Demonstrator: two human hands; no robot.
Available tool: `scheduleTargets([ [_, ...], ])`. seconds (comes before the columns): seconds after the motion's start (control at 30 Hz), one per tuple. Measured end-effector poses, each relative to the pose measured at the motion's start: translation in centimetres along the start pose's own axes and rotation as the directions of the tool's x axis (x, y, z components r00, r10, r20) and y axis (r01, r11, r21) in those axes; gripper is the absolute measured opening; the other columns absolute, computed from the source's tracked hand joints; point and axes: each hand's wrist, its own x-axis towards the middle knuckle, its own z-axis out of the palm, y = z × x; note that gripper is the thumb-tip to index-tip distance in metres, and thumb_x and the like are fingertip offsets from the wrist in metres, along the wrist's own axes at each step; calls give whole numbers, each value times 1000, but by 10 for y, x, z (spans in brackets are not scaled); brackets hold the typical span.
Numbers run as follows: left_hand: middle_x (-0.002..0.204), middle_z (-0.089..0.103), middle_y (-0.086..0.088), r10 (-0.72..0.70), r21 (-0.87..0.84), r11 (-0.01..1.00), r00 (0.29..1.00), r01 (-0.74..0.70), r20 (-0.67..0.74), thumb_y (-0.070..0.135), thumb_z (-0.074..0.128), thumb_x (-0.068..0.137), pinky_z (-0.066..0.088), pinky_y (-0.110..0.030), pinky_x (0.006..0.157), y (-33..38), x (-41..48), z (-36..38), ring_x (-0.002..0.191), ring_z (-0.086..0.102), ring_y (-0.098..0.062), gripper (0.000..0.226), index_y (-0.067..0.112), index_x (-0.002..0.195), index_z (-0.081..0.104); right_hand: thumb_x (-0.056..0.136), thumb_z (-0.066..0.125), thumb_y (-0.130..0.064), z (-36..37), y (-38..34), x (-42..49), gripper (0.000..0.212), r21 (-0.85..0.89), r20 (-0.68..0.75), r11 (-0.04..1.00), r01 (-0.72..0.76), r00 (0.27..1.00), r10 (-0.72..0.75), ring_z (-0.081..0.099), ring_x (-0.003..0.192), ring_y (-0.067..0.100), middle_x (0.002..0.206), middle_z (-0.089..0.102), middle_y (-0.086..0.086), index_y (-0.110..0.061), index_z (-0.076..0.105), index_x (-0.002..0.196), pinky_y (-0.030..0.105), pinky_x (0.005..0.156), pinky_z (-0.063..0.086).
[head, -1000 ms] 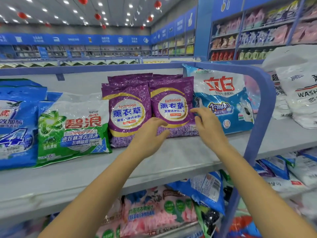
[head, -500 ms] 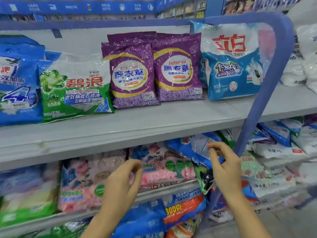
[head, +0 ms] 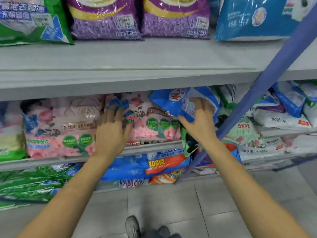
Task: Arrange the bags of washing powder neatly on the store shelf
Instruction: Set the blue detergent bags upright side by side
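1. Your left hand (head: 111, 133) lay flat, its fingers (head: 109, 115) straight and a little spread. They pressed on the front of a pink bag (head: 151, 121) on the middle shelf (head: 51, 159) and held nothing.
2. Your right hand (head: 199, 121) arched over a blue bag (head: 171, 103). Its fingers (head: 204, 104) curved across the bag's upper face and the thumb sat at its lower edge. The blur there kept me from telling whether that grip had closed.
3. The blue bag lay tilted, leaning over the pink bag's top right corner. It was just to the right of your left fingertips and directly under your right ones.
4. A second pink bag (head: 58, 127) stood just to the left of your left fingers, touching the first.
5. Below your right thumb, a green and black bag (head: 187, 143) hung over the front edge of the shelf.
6. Above both sets of fingers, the upper shelf (head: 120, 66) carried two purple bags (head: 103, 23) side by side. A green bag (head: 30, 19) sat to their left and a blue and white bag (head: 253, 18) to their right.
7. A blue post (head: 267, 93) slanted down just to the right of your right fingers.
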Motion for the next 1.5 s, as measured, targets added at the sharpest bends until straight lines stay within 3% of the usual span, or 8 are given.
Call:
scheduleTargets([
  [0.27,143,38,-25,-16,37,999,999,18,-36,54,22,91,23,-50,110,4,0,44,133,33,-41,73,1,138,38,75,62,-60,42,-14,35,100,-58,72,997,53,996,-49,3,143,34,154,7,21,-14,12,148,57,113,5],
  [0.5,142,40,-25,-29,47,998,999,30,-34,58,15,93,27,-50,109,6,0,43,133,35,-40,76,1,138,39,90,57,-25,51,-10,45,57,-45,4,999,-21,1000,21,4,145,28,157,9,9,-25,35,142,56,112,-6],
  [0.73,142,40,-24,-33,50,998,999,33,-7,62,9,92,28,-51,108,6,0,41,133,35,-39,81,2,137,40,90,43,-26,13,-11,20,40,362,-75,931,46,997,-20,30,138,29,148,35,12,-20,55,127,57,113,16],
  [0.9,145,37,-22,-26,26,999,998,25,56,66,3,89,23,-50,110,6,-1,37,135,32,-37,88,4,139,39,96,45,-9,-30,-27,-18,37,581,101,812,42,987,-124,28,133,8,143,38,1,-42,48,112,25,112,24],
  [1.03,151,28,-18,-18,-7,1000,991,19,131,76,-6,79,18,-49,114,2,2,34,141,22,-34,101,7,144,30,97,40,-7,-63,-39,-43,29,621,109,783,-14,992,-68,57,71,-12,74,61,-21,-27,56,83,8,66,43],
  [1.1,155,19,-14,-9,-45,999,984,17,177,80,0,75,13,-46,116,-2,4,29,144,13,-30,102,11,147,23,98,37,-10,-79,-46,-44,40,642,42,766,-25,999,-2,44,41,-8,38,43,-19,-30,35,63,6,46,32],
  [1.3,158,9,-6,83,-149,988,939,-34,335,67,64,68,3,-42,118,19,0,-5,145,7,-24,108,21,149,9,87,36,-42,-119,-61,-33,37,629,-10,777,-10,1000,21,20,36,4,36,26,-10,-14,34,63,14,40,16],
  [1.5,137,31,23,442,-787,606,772,118,456,40,82,63,26,-16,105,71,-37,-60,124,37,2,96,36,137,20,96,39,-38,-157,-98,-23,24,812,-19,575,-102,980,200,57,54,4,59,60,-13,-24,57,91,19,50,46],
])
